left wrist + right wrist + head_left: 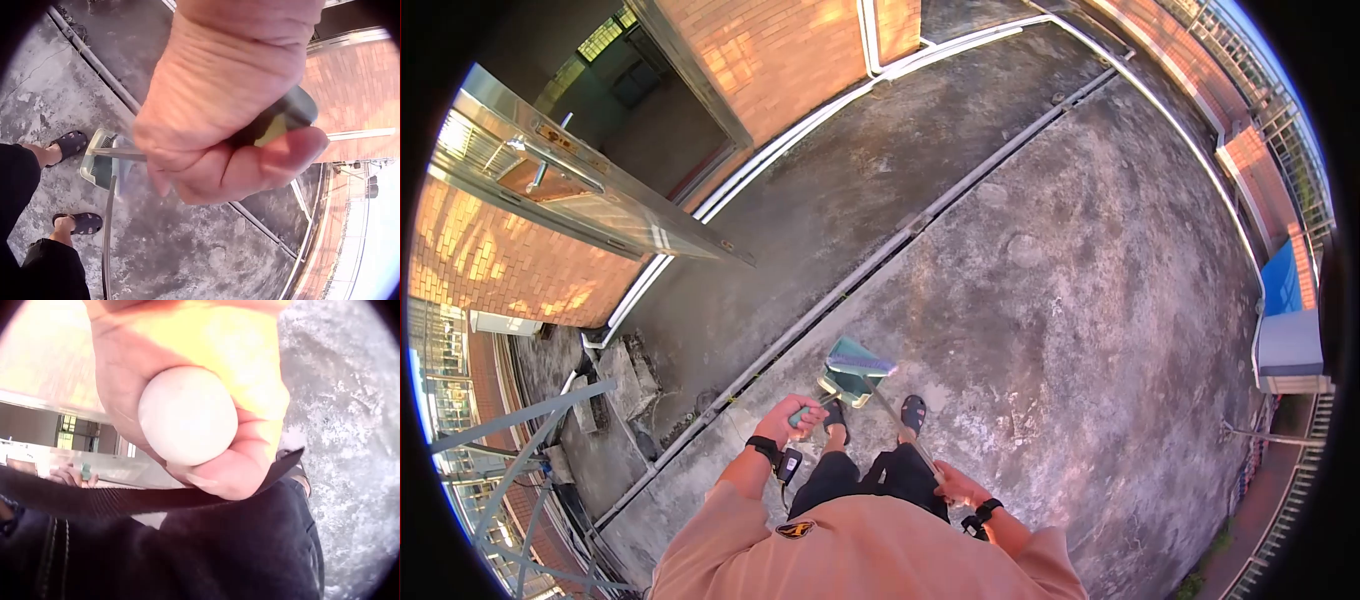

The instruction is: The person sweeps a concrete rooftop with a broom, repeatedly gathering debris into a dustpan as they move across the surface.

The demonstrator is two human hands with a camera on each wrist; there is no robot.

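Left grip (788,415): a bare hand, clenched round the dark green handle (292,114) of a teal dustpan (852,372), with the fingers wrapped fully about it and the thumb lying along the front in the left wrist view. Dustpan: held low, just ahead of the person's feet, above the concrete floor (1050,330); whether it touches the floor cannot be told. Right grip (960,487): a bare hand, grasping the top of a thin broom pole (900,425); in the right wrist view the pole's white rounded cap (187,415) sits within the curled fingers. Pole: slants from the right grip forward and down to the dustpan, where a pale grey-violet broom head (865,363) lies across the pan's mouth. Footwear: two dark sandals (913,412), just behind the dustpan. Clothing: peach shirt (850,560), dark trousers (187,562), and a black strap (156,495) across them. Surroundings: a drain channel (880,260) running diagonally over the floor; an open metal door (570,190) to the left; a brick wall (790,50) beyond it.
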